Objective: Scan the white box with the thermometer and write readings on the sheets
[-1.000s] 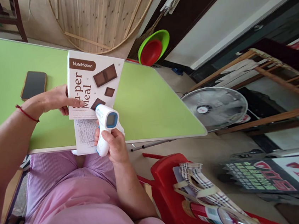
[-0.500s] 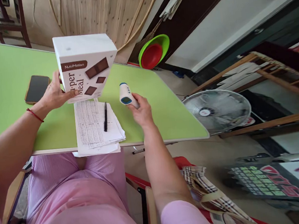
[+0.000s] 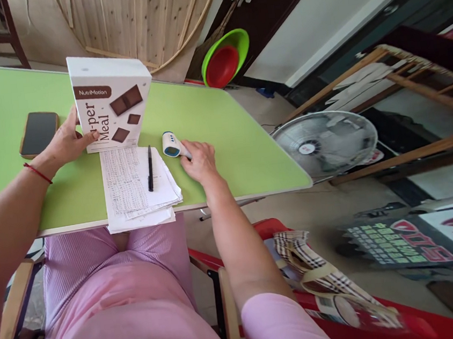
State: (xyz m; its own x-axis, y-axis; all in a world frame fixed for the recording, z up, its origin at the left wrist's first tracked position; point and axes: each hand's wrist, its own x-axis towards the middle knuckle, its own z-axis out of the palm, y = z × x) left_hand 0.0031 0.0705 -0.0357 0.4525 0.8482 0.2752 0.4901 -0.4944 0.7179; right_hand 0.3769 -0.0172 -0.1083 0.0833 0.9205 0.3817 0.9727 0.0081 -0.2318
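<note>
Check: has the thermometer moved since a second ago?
Yes. The thermometer went from over the papers at the table edge to the tabletop right of the pen, right hand on it.

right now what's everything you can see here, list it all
table: 1, green, across the view
box: 1, white with brown print, upright on the table, left hand on its side
phone: 1, dark, flat on the table left of the box
papers: 1 stack, white, at the near table edge
pen: 1, black, lying on the papers
thermometer: 1, white and blue, on the table, right hand on it
bowls: 2, green and red, nested past the table
fan: 1, grey, right of the table
bag: 1, checked, lower right
left hand: on the box
right hand: on the thermometer
</note>
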